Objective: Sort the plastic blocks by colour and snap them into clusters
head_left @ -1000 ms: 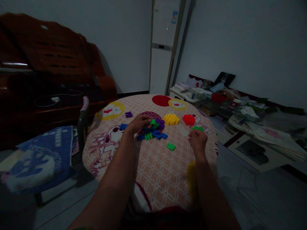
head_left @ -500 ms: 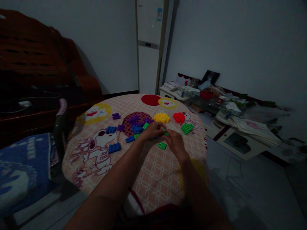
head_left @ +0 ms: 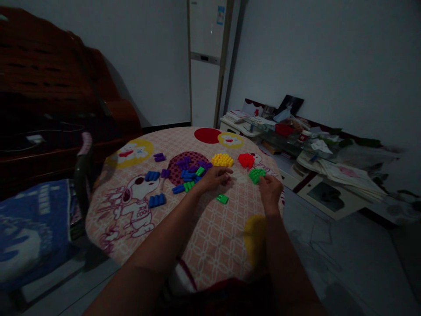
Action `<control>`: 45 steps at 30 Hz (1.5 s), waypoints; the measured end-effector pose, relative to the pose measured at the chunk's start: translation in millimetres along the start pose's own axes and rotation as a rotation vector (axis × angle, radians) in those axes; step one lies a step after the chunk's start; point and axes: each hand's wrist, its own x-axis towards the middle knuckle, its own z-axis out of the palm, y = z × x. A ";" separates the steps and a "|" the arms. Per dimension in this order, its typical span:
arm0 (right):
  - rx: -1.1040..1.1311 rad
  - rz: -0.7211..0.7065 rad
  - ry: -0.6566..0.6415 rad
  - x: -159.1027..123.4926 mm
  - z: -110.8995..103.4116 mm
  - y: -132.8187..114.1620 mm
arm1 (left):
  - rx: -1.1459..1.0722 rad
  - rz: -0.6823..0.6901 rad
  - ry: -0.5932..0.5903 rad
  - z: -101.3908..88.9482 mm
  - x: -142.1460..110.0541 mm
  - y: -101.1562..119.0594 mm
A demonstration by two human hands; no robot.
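Since the earlier frame, my right hand (head_left: pixel 271 193) has parted from my left hand (head_left: pixel 216 178) and moved out to the green cluster (head_left: pixel 256 176). Findings follow, left to right. At far left stand a carved wooden sofa (head_left: pixel 42 74) and, nearer me, a chair with a blue cloth (head_left: pixel 36 219). On the patterned cloth of the bench (head_left: pixel 210 241), a purple pair of blocks (head_left: pixel 159 157) lies toward the far side. Nearer me sit an upper blue block group (head_left: pixel 152 176) and a lower blue block group (head_left: pixel 157 201), with a small purple block (head_left: pixel 165 173) just right of the upper one. Next comes a mixed pile of purple, blue and green blocks (head_left: pixel 189 174), partly over a dark red printed circle. My left grip is open beside the right edge of this pile, palm down, fingers loosely curled. Beyond it rests the yellow cluster (head_left: pixel 222 160); nearer me, one loose green block (head_left: pixel 222 199) lies flat. The red cluster (head_left: pixel 246 160) is between the yellow and green ones. My right grip has its fingertips at the green cluster's near right edge; whether it is closed on a piece I cannot tell.
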 end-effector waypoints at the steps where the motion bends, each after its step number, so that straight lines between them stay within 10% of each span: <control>1: -0.011 0.048 0.042 7.6 -2.2 10.3 | -0.005 -0.006 0.035 -3.8 -0.4 0.8; 16: -0.303 0.077 -0.055 33.8 11.6 45.7 | -0.019 -0.027 0.364 -49.2 -6.1 5.9; 23: -0.211 0.101 0.027 26.5 11.6 52.1 | 0.605 -0.079 0.671 -85.9 -21.0 11.2; 33: -0.152 0.143 0.126 18.7 8.9 53.4 | 1.009 -0.378 0.134 -104.5 -46.0 35.5; 45: -0.092 0.179 0.159 17.0 3.1 44.6 | 0.818 -0.298 0.118 -107.3 -38.9 11.0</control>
